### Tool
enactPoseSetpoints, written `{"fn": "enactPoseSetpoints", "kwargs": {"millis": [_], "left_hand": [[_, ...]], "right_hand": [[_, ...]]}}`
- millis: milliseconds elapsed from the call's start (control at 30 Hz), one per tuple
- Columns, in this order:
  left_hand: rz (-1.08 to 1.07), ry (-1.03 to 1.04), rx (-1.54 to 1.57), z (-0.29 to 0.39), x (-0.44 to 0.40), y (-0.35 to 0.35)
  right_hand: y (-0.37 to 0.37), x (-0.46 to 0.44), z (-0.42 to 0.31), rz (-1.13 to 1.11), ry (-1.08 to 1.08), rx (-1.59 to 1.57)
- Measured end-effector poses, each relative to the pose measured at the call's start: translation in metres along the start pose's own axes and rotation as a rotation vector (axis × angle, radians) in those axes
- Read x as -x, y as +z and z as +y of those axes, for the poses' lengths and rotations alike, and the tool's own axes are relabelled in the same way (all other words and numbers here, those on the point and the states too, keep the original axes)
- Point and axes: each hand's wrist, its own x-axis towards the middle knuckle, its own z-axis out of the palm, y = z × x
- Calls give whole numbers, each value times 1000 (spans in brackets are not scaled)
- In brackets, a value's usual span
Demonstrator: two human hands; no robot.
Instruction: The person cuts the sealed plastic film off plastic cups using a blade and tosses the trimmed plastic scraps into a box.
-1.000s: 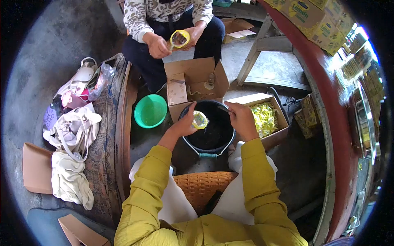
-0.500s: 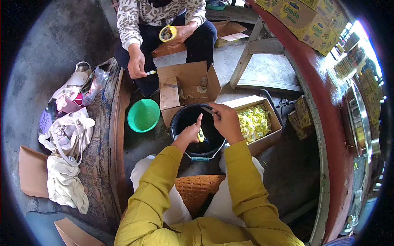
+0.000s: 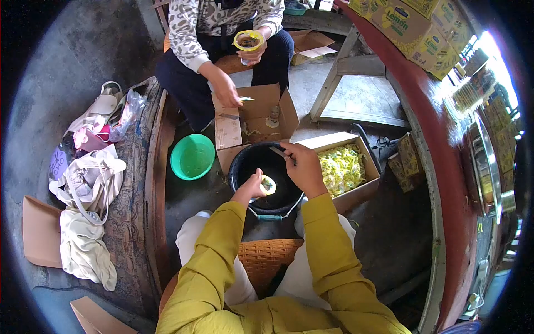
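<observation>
Over the black bucket [image 3: 240, 161], my left hand [image 3: 253, 186] is closed round a small cup with a yellow rim [image 3: 268, 185], its opening turned to the right. My right hand [image 3: 303, 167] pinches a flat knife-like blade [image 3: 277, 151] above the bucket's far right side. Right of the bucket stands a cardboard box [image 3: 356, 192] full of yellow and clear wrappers [image 3: 340, 167]. Behind the bucket is an open cardboard box [image 3: 228, 131] with a small glass [image 3: 273, 116] in it.
A co-worker in a patterned top [image 3: 208, 33] sits opposite, holding a yellow-rimmed cup [image 3: 248, 40] and a small strip [image 3: 246, 99] over the box. A green basin [image 3: 192, 156] stands left of the bucket. Bags [image 3: 97, 178] lie on a wooden bench [image 3: 130, 211]; a wooden frame [image 3: 334, 83] stands behind.
My left hand has turned the cup so that its opening shows again. My right hand stays over the bucket with the blade. The co-worker's hand with the strip has moved right, over the box.
</observation>
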Motion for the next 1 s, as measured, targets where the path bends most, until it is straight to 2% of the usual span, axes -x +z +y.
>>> {"fn": "enactPoseSetpoints", "kwargs": {"millis": [133, 367, 467, 633, 933, 1000], "left_hand": [[48, -17, -64, 4, -5, -1], [185, -99, -537, 45, -6, 0], [123, -133, -592, 54, -6, 10], [-102, -252, -425, 73, -13, 6], [-78, -410, -256, 84, -11, -48], [-113, -458, -295, 87, -9, -58]], "right_hand": [[1, 0, 2, 19, -11, -16], [-4, 0, 0, 15, -3, -12], [-3, 1, -1, 25, 20, -27], [-1, 2, 0, 35, 15, -40], [-2, -1, -4, 56, -1, -34], [-1, 0, -4, 49, 15, -37]]}}
